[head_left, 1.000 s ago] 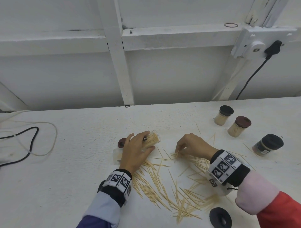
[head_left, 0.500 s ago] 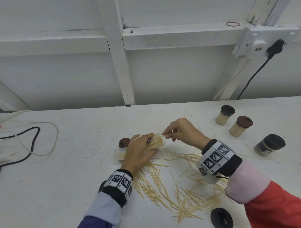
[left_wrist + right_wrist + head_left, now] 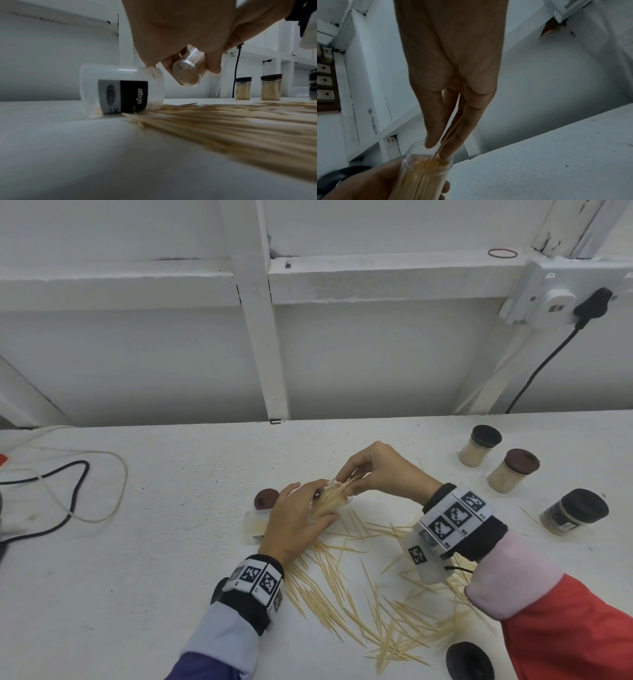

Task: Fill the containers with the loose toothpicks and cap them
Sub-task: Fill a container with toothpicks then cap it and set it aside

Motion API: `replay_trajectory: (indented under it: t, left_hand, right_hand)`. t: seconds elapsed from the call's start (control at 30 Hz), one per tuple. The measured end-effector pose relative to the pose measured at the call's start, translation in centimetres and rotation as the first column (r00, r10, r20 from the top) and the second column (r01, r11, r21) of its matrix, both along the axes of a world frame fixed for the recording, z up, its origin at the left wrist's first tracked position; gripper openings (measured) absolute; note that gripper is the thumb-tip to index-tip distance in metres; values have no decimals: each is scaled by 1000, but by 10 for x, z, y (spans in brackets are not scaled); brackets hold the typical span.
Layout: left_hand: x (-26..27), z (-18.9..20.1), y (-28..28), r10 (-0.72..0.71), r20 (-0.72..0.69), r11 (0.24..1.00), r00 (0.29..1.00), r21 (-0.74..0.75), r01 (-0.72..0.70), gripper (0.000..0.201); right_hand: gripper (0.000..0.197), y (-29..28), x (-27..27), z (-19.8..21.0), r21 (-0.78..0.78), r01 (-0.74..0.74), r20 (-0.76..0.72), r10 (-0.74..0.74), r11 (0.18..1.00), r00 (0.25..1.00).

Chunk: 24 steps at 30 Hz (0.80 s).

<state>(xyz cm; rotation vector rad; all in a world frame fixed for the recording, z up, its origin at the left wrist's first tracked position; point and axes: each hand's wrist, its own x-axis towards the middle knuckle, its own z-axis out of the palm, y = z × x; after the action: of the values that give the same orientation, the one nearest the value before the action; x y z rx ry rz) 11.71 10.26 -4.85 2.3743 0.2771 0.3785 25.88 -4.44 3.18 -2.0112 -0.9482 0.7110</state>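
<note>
- Our left hand (image 3: 297, 520) grips the open tube (image 3: 426, 174), lifted off the bench (image 3: 154, 542) and tilted, mouth toward our right hand (image 3: 373, 470).
- Our right fingers (image 3: 435, 135) pinch a few picks (image 3: 448, 135) and point straight down the tube's long axis; the tips sit at the mouth, touching the rim, the picks' leading ends already among those packed inside.
- We judge the next move turns on keeping pick axis and tube axis in line: the tube looks nearly full, so a skewed entry could jam or spill.
- The right hand is the nearer to the loose picks (image 3: 346, 604), strewn on the bench below and between both wrists.
- A second empty jar (image 3: 123, 88) lies on its side just beside the left hand, a brown cap (image 3: 266, 498) behind it.
- Three capped jars (image 3: 512, 470) stand well apart to the right; a black cap (image 3: 470, 660) lies near our right sleeve.
</note>
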Motion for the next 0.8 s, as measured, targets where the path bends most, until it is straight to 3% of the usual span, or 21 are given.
replay_trajectory:
  t: [0.17, 0.4, 0.6, 0.7, 0.8]
  left_hand:
    - [1, -1, 1, -19, -1, 1000, 1000, 7, 19, 59]
    - [0, 2, -1, -33, -7, 999, 999, -14, 33, 58]
    - [0, -4, 3, -9, -53, 999, 999, -39, 7, 64]
    - [0, -6, 4, -12, -54, 999, 998, -31, 10, 65]
    - [1, -6, 4, -13, -64, 999, 998, -36, 11, 65]
  right_hand:
    - [19, 0, 1, 2, 8, 31, 3, -31, 999, 1000]
    - [11, 6, -11, -5, 75, 31, 191, -45, 997, 981]
    - [11, -3, -9, -5, 175, 132, 77, -147, 976, 986]
    - [18, -17, 1, -9, 55, 135, 123, -141, 989, 982]
    - [33, -35, 10, -16, -302, 20, 152, 27, 953, 988]
